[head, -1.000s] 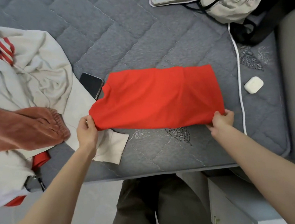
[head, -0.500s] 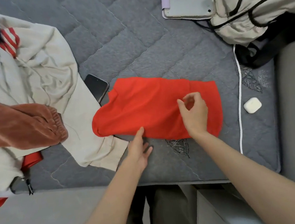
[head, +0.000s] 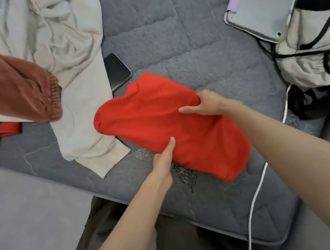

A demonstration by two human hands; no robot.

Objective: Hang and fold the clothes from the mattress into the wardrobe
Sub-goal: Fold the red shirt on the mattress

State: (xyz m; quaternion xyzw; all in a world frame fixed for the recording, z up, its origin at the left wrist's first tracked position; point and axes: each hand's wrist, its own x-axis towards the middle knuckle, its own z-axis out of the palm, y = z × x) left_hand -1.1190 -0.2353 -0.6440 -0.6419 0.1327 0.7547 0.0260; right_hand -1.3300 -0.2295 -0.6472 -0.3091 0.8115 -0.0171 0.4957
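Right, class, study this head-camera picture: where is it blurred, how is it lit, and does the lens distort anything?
Head view: motion blur smears the brown garment at left, while the red shirt is sharper; the light is soft and even, with only faint shadows; there is a dull sheen on the phone; the wide lens stretches the forearms toward the bottom edge.

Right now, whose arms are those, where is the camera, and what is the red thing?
Those are a person's own two arms; there is no machine here. The camera sits on their head and looks down, so you see what they see. In front of them is a grey mattress. The left hand and the right hand both hold a folded red garment. Around it lie a cream garment, a rust-brown garment, a black phone, a tablet, a backpack and a white cable.
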